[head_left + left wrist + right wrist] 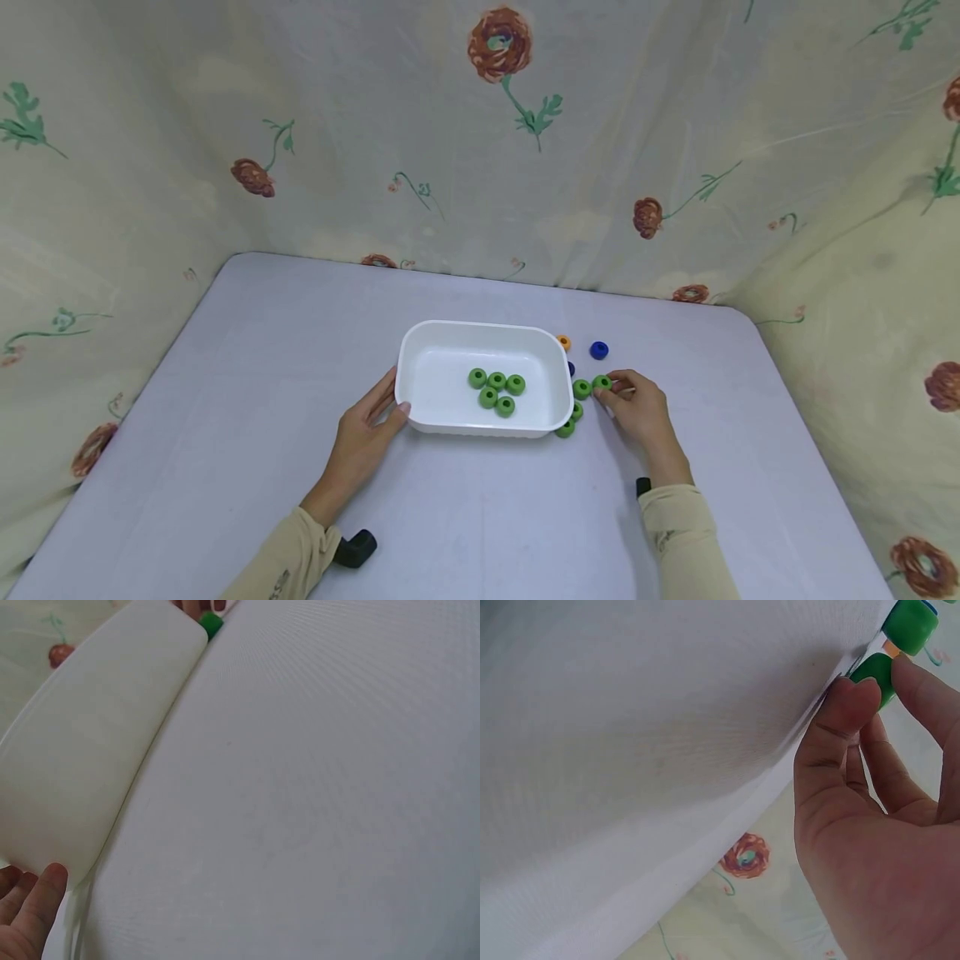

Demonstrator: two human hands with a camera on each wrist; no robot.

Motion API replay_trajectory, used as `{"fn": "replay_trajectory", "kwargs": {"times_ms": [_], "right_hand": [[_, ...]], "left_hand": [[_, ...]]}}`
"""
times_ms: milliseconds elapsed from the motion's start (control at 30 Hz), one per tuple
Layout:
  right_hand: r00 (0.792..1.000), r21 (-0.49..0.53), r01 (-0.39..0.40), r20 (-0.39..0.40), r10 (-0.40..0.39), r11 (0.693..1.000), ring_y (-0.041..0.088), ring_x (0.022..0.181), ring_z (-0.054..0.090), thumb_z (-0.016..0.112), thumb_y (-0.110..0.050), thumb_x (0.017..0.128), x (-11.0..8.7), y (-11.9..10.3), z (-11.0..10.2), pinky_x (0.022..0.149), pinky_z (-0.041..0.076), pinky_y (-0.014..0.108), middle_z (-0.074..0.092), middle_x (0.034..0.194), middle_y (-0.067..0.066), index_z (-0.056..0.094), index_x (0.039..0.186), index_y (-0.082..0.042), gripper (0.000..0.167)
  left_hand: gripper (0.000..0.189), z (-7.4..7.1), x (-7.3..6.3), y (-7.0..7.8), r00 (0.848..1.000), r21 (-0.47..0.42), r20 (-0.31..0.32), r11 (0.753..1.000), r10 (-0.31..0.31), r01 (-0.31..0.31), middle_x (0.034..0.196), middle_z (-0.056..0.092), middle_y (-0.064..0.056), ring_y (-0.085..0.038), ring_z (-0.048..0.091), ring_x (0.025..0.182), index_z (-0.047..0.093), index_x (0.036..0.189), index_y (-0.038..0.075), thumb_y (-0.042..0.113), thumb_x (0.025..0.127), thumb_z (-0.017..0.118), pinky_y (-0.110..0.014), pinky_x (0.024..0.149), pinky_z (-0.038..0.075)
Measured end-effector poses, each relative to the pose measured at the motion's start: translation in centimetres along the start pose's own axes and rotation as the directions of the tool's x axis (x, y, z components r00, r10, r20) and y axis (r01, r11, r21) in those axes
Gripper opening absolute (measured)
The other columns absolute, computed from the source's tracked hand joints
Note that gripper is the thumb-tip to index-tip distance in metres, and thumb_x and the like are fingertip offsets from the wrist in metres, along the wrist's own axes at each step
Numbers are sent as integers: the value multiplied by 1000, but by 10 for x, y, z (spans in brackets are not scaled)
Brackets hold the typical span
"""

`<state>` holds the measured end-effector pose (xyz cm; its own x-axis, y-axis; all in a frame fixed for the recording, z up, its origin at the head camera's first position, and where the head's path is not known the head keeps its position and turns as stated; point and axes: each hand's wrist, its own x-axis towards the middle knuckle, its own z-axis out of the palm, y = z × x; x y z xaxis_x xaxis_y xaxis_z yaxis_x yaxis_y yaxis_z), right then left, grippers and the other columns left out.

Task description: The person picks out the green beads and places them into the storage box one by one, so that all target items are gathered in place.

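Observation:
A white rectangular tray lies on the table with several green beads inside it. My left hand grips the tray's near left corner, thumb on the front and fingers along the left side. In the left wrist view, fingertips rest against the tray wall. Just right of the tray, my right hand pinches a green bead between thumb and fingers; the right wrist view shows the pinched bead at table level. Beside it is another green bead.
Two more green beads sit against the tray's right side, partly hidden by it. Behind them are an orange bead and a blue bead, also partly hidden. Another blue bead lies farther right. Flowered cloth surrounds the table.

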<state>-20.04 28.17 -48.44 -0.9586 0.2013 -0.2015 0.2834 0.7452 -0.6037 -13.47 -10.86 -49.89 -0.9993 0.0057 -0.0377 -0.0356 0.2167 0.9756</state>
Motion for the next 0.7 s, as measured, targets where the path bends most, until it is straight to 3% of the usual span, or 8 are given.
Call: {"fn": "replay_trajectory", "kwargs": {"times_ms": [267,700], "right_hand": [[1000,27,-3,-20,4,1000,32,114,61,63,-31,100,0,-3,-1,85,56,35,60,125,17,56,137,-5,46],[986,-30,137,-92,-140,990,34,107,63,65,-27,98,-5,-14,-6,86,56,41,65,120,22,59,133,0,44]], "left_hand": [[62,0,0,-1,1000,1,-1,1000,11,-11,160,41,-1,-21,43,147,38,156,21,21,99,64,-34,118,40],[62,-1,0,-1,1000,-1,-4,1000,11,-11,160,42,-1,-20,43,147,38,156,20,20,99,65,-36,119,39]]}}
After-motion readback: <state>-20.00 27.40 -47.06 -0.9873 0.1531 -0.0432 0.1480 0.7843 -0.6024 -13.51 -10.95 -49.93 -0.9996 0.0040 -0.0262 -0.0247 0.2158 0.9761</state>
